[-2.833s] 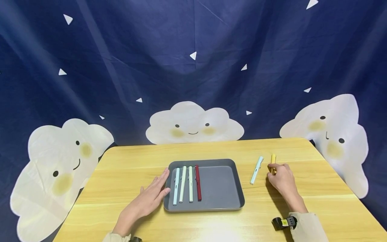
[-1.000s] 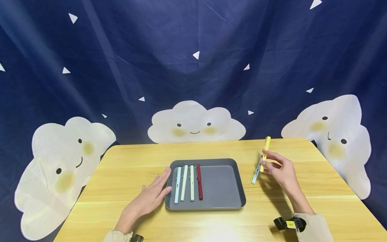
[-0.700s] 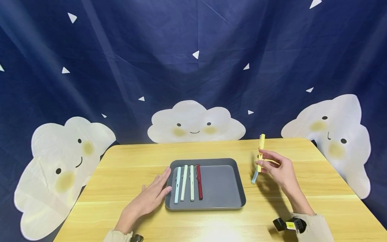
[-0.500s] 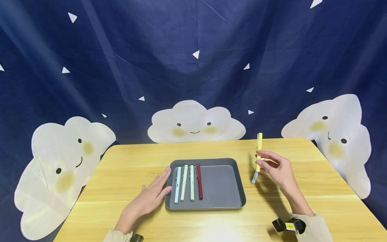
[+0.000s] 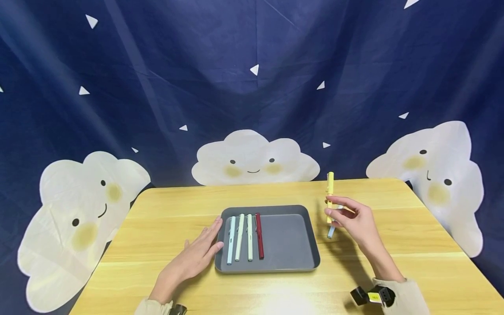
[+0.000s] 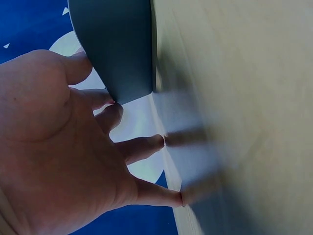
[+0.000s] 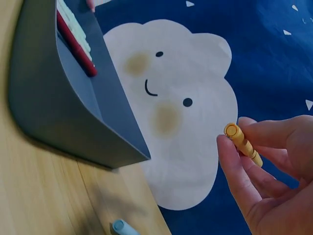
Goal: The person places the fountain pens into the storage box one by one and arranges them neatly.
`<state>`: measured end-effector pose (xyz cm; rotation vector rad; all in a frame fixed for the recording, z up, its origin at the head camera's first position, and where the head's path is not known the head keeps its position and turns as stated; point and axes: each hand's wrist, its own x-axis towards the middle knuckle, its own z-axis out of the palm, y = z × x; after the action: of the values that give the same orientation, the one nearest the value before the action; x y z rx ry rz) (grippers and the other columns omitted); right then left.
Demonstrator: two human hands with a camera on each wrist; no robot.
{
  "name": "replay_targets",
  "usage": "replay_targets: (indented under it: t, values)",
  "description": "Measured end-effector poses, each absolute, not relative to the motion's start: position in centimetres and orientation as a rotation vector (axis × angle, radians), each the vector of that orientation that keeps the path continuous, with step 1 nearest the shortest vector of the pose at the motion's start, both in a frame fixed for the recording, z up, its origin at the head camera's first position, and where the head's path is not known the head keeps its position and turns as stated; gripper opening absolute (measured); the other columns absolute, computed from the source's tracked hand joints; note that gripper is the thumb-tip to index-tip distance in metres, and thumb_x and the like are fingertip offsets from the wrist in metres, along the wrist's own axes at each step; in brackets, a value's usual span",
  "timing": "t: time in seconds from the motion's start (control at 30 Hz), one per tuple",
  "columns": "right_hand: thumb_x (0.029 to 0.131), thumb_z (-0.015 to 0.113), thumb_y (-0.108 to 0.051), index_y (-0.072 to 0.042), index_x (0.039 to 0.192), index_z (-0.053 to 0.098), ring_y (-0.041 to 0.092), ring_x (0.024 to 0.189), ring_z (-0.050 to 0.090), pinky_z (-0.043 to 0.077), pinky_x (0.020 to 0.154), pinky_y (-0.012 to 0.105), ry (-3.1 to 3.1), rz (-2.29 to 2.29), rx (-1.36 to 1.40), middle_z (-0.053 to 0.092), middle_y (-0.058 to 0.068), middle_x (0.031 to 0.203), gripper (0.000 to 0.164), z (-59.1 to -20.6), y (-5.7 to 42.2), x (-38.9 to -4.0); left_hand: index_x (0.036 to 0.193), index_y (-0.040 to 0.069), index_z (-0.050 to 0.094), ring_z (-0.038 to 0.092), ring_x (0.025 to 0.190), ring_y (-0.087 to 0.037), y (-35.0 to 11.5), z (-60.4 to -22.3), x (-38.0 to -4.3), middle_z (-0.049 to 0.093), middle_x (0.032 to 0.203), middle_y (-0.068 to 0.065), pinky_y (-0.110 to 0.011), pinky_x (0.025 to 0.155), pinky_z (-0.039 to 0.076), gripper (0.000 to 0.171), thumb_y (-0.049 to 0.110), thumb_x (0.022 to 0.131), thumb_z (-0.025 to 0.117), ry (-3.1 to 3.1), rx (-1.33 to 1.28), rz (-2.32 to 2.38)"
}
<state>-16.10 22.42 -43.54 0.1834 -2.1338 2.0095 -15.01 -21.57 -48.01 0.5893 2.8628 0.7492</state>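
Note:
Upright between the thumb and fingers of my right hand is a yellow pen, clip end up, raised above the table. Behind it, a light-blue pen lies on the table, partly hidden by the hand. My left hand touches the left rim of a dark grey tray, fingers extended and spread in the left wrist view. Side by side in the tray's left half lie a light-blue pen, two pale green pens and a dark red pen.
The wooden table runs back to a dark blue curtain printed with white clouds. The tray's raised wall stands to the left of the right hand. A black wrist device sits at the right sleeve.
The right hand has picked the yellow pen up from the table, turned it upright and carried it left, past the loose light-blue pen towards the tray. The left hand stays at the rim.

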Motion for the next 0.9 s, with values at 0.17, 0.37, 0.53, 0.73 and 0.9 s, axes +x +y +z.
replay_targets:
  t: [0.17, 0.37, 0.53, 0.73, 0.9]
  values:
    - [0.088, 0.079, 0.002, 0.014, 0.126, 0.064, 0.011, 0.081, 0.075, 0.062, 0.067, 0.034, -2.143, 2.003, 0.167, 0.077, -0.004, 0.105, 0.043, -43.3, 21.6, -15.9, 0.166, 0.021, 0.016, 0.024, 0.151, -0.042, -21.6, -48.0, -15.0, 0.013, 0.171, 0.002, -0.088, 0.101, 0.012, 0.064, 0.042, 0.111, 0.041, 2.867, 0.596, 0.752]
    - [0.088, 0.080, 0.001, 0.012, 0.125, 0.066, 0.013, 0.080, 0.076, 0.062, 0.067, 0.037, -2.163, 1.959, 0.156, 0.078, 0.007, 0.105, 0.041, -43.6, 21.2, -16.0, 0.166, 0.021, 0.017, 0.024, 0.151, -0.043, -21.6, -48.1, -15.1, 0.014, 0.171, 0.001, -0.088, 0.101, 0.012, 0.064, 0.041, 0.111, 0.042, 2.869, 0.599, 0.759]
    - [0.088, 0.080, -0.001, 0.010, 0.122, 0.069, 0.012, 0.081, 0.076, 0.062, 0.067, 0.038, -2.211, 1.894, 0.164, 0.077, 0.017, 0.105, 0.037, -43.9, 20.7, -15.9, 0.167, 0.021, 0.016, 0.024, 0.151, -0.044, -21.7, -48.2, -15.1, 0.014, 0.171, 0.001, -0.088, 0.101, 0.012, 0.065, 0.042, 0.111, 0.042, 2.866, 0.597, 0.760]
    - [0.089, 0.079, -0.001, 0.009, 0.119, 0.071, 0.012, 0.081, 0.075, 0.062, 0.066, 0.035, -2.253, 1.851, 0.203, 0.077, 0.013, 0.102, 0.033, -44.1, 20.0, -15.9, 0.167, 0.022, 0.015, 0.024, 0.151, -0.044, -21.7, -48.0, -15.1, 0.012, 0.171, 0.002, -0.088, 0.101, 0.012, 0.065, 0.042, 0.111, 0.041, 2.859, 0.592, 0.754]
    - [0.089, 0.078, 0.001, 0.011, 0.121, 0.070, 0.009, 0.086, 0.074, 0.062, 0.071, 0.034, -2.272, 1.896, 0.247, 0.077, 0.010, 0.105, 0.034, -44.4, 19.3, -15.9, 0.166, 0.023, 0.015, 0.023, 0.151, -0.044, -21.7, -47.9, -15.1, 0.012, 0.171, 0.001, -0.088, 0.101, 0.013, 0.064, 0.043, 0.111, 0.040, 2.859, 0.593, 0.740]
